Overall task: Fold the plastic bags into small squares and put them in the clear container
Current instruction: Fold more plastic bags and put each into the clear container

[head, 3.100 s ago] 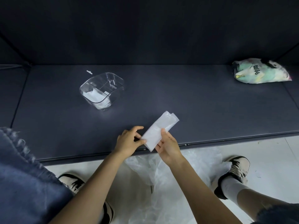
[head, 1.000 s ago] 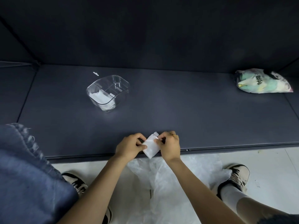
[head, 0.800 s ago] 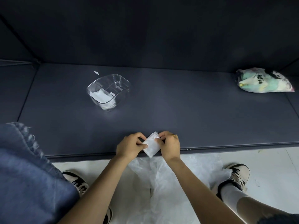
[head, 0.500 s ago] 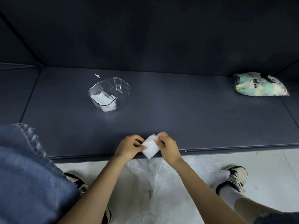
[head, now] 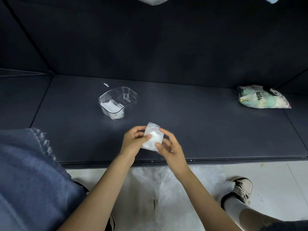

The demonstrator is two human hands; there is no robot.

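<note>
Now both hands, left hand (head: 133, 141) and right hand (head: 168, 147), pinch the folded bag (head: 152, 136) above the dark mat (head: 200, 127).

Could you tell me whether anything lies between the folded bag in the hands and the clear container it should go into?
Nothing visible does. The folded bag, held by both hands, has only bare dark surface between it and the clear container.

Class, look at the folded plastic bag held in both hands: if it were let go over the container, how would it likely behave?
The folded bag looks thin and light, so it would probably drop softly. Pinched by the left hand and right hand, it may spring open once released. The clear container seems unlikely to tip.
</note>
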